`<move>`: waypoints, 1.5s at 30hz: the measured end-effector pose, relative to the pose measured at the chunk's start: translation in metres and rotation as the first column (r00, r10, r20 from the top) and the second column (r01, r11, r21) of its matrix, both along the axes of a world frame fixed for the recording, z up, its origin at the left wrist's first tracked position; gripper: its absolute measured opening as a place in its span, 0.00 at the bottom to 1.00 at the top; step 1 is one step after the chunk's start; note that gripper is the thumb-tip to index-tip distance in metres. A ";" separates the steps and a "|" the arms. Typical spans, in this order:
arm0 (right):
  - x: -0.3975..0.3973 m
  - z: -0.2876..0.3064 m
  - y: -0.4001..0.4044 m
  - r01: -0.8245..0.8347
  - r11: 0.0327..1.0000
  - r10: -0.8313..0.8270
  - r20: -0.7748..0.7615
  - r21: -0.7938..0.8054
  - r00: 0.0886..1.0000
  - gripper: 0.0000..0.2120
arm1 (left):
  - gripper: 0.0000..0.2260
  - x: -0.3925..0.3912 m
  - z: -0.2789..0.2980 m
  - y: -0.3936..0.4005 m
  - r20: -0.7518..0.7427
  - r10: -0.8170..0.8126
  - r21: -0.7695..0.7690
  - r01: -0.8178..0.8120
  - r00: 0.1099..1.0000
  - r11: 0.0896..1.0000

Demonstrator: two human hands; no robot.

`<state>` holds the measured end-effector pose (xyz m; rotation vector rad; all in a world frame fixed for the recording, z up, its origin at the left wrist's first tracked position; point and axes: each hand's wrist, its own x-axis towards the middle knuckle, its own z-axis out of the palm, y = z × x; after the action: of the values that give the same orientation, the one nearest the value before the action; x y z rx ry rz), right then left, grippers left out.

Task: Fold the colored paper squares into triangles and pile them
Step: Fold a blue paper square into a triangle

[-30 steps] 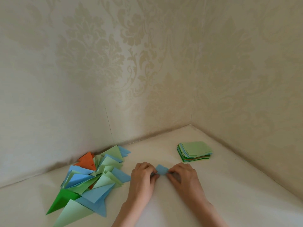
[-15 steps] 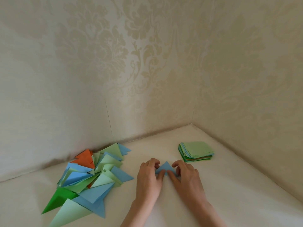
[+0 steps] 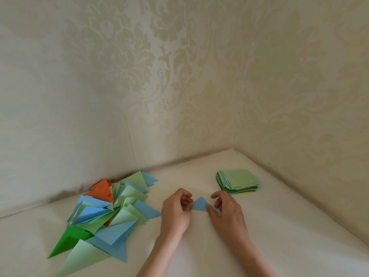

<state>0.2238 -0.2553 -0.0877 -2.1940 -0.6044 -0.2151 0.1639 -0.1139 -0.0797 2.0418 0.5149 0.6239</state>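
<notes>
Both hands meet at a small blue paper triangle [image 3: 199, 204] lying flat on the cream surface [image 3: 259, 226], apex pointing away. The left hand [image 3: 175, 210] curls its fingers [image 3: 186, 198] and pinches the triangle's left corner; the right hand [image 3: 227, 212] pinches the right corner, thumb on top. Left of them sprawls the pile of folded triangles [image 3: 103, 214]; to the right sits the stack of unfolded squares [image 3: 238, 181], well apart.
</notes>
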 end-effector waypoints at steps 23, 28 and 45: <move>-0.001 0.000 -0.008 -0.043 0.996 0.044 -0.011 0.073 0.999 0.10 | 0.11 0.001 0.001 -0.020 -0.119 0.027 0.212 -0.001 0.992 0.977; -0.001 0.008 -0.013 0.028 0.966 -0.035 0.024 0.256 0.999 0.10 | 0.07 0.004 0.003 -0.006 -0.144 0.093 0.356 -0.036 0.985 0.934; 0.075 0.002 -0.047 0.204 0.938 -0.069 0.423 -0.282 0.904 0.06 | 0.09 0.067 0.000 0.074 -0.110 0.224 0.360 -0.171 0.968 0.917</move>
<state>0.2991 -0.3021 -0.0860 -2.5317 -0.7527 -0.7100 0.2305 -0.0395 -0.0796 2.4046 0.7508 0.7272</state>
